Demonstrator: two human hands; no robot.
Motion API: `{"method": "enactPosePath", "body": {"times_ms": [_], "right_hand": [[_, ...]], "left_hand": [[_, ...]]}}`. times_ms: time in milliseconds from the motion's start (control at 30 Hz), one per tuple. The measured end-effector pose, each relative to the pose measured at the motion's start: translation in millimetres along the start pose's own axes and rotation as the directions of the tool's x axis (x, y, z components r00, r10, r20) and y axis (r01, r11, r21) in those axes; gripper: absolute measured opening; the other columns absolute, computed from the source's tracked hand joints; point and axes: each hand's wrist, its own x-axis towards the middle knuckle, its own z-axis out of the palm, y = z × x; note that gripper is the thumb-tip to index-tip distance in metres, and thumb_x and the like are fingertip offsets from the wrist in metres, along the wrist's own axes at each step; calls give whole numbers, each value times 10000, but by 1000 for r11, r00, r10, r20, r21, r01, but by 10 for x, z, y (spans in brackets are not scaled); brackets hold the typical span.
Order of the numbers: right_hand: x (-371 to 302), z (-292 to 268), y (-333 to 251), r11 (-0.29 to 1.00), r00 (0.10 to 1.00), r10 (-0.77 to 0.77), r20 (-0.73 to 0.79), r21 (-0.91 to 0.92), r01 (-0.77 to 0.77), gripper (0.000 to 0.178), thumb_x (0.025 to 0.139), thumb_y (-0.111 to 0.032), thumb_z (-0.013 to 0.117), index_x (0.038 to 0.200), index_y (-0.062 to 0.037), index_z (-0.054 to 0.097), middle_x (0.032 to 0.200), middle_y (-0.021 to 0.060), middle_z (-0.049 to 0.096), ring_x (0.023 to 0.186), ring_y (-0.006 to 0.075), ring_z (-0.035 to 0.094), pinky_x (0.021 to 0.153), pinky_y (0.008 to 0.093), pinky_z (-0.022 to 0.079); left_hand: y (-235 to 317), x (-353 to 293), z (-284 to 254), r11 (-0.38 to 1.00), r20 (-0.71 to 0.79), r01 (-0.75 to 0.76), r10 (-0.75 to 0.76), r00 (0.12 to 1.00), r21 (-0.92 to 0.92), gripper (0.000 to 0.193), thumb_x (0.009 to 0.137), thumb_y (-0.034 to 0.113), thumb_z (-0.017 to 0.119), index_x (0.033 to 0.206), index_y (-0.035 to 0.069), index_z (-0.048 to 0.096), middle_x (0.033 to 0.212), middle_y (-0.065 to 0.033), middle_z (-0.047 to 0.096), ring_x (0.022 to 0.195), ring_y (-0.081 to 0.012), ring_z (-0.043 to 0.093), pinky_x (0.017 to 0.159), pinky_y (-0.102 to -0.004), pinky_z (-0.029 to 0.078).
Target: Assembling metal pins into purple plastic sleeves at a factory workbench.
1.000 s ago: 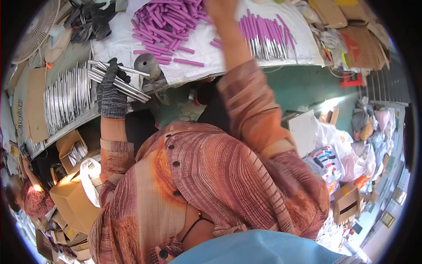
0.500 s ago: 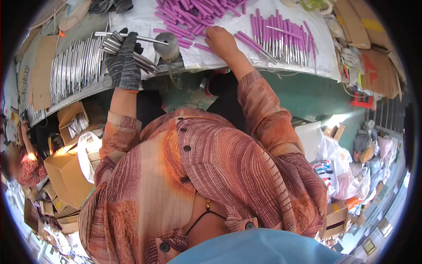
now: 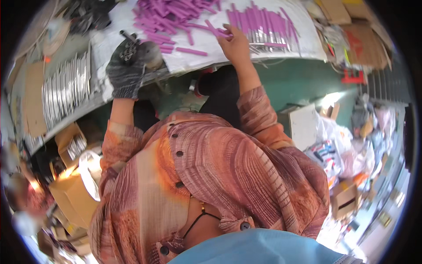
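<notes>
My left hand, in a dark grey knit glove, is closed around a bundle of metal tubes. Their open round ends point up towards me, and one tube sticks out beyond the rest. Right beside that fist stands a grey metal cylinder at the table's edge. My bare right hand is closed, thumb and fingertips pinching a purple sleeve. It lies between the heap of loose purple sleeves and a row of metal tubes with purple sleeves on them.
Bare metal tubes lie in a row on the table's left. Dark gloves or cloths lie at the far left. Cardboard is piled at the right end. Boxes and plastic bags flank me. Another person is at the left, blurred.
My left hand has turned the tube bundle so its ends face up, beside the metal cylinder. My right hand has moved right from the purple heap, now with a sleeve. The whole view has shifted slightly.
</notes>
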Motion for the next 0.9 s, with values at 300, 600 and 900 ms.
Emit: {"method": "enactPosePath", "body": {"times_ms": [300,600,900], "right_hand": [[-215,-564,813,903,917,-96,-387,-421,-83,139,709,-112,616,798,-9,644,860,182,604,866,353,551,766,454,445],[-210,-878,775,929,912,36,-410,-322,-181,68,616,-27,592,682,-27,608,782,149,578,753,319,554,688,401,457],[143,-1101,849,893,883,-368,-293,-375,248,94,646,25,575,699,-47,602,851,101,615,805,285,586,707,368,484]], "left_hand": [[93,-20,46,980,93,-92,77,993,178,124,786,53,683,900,18,646,826,11,615,733,-71,536,664,-206,414],[132,-22,3,994,39,-85,83,996,73,105,814,70,662,911,32,645,786,3,599,602,-59,524,512,-220,405],[140,-65,17,990,19,80,-78,997,-120,104,816,60,656,917,41,647,793,-1,606,695,-72,558,595,-221,439]]}}
